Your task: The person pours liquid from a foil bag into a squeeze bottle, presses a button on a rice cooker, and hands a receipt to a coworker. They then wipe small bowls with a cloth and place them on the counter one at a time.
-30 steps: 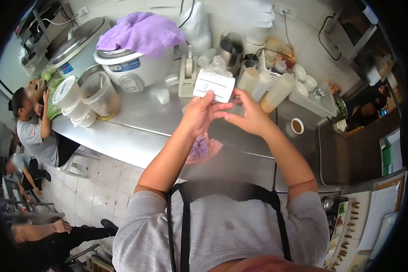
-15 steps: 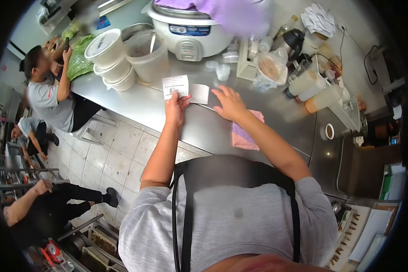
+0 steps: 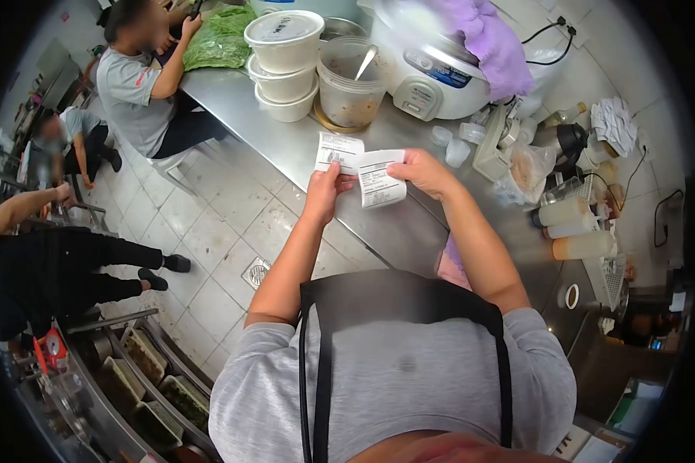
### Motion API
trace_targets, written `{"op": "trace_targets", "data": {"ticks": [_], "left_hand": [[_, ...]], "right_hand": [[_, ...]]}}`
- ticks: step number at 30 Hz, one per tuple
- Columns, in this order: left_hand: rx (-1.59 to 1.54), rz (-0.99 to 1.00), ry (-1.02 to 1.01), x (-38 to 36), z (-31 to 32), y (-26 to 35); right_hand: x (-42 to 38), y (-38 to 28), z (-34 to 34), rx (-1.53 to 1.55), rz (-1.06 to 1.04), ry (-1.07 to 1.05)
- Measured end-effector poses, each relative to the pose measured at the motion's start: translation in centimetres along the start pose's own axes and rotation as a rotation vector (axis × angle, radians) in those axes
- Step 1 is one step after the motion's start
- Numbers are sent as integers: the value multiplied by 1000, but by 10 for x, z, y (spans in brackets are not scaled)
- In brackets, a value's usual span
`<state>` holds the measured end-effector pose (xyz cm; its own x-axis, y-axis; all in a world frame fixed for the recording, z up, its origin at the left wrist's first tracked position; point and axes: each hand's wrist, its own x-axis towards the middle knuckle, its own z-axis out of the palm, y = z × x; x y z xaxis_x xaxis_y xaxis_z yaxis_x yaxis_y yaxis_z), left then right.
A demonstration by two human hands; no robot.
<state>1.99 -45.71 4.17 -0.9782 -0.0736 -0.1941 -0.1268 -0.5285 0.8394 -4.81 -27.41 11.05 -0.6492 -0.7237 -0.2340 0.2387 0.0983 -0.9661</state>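
Observation:
My left hand (image 3: 328, 190) is closed on a small printed receipt (image 3: 340, 147), its thumb on the front of the paper. A second printed receipt (image 3: 382, 185) is pinched at its upper right corner by my right hand (image 3: 425, 174). The two slips are side by side, the right one a little lower, and both are above the near edge of the steel table (image 3: 286, 181). Their print is too small to read. Below my right forearm, a pink and purple cloth (image 3: 452, 266) is partly hidden.
Stacked white lidded tubs (image 3: 286, 77), a clear bucket with a spoon (image 3: 351, 92) and a white rice cooker (image 3: 440, 65) stand at the back. Sauce bottles (image 3: 583, 245) are at right. One person (image 3: 135, 92) sits at the table's left end; others are at far left.
My right hand has gone from hovering open over the table to gripping the second receipt. The view has shifted, so the table items appear further right.

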Motion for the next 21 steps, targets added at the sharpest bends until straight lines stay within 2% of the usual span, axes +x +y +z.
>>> {"op": "trace_targets", "data": {"ticks": [2, 6, 12, 16, 21], "left_hand": [[-52, 3, -91, -7, 16, 9], [-80, 43, -86, -21, 48, 14], [159, 67, -147, -25, 83, 0], [42, 110, -63, -37, 122, -12], [5, 140, -34, -46, 152, -29]], "right_hand": [[-1, -2, 2, -16, 2, 57], [-15, -3, -3, -52, -55, 189], [-57, -5, -17, -17, -155, 305], [-86, 4, -27, 88, -228, 339], [-128, 19, -34, 152, -192, 316]]}}
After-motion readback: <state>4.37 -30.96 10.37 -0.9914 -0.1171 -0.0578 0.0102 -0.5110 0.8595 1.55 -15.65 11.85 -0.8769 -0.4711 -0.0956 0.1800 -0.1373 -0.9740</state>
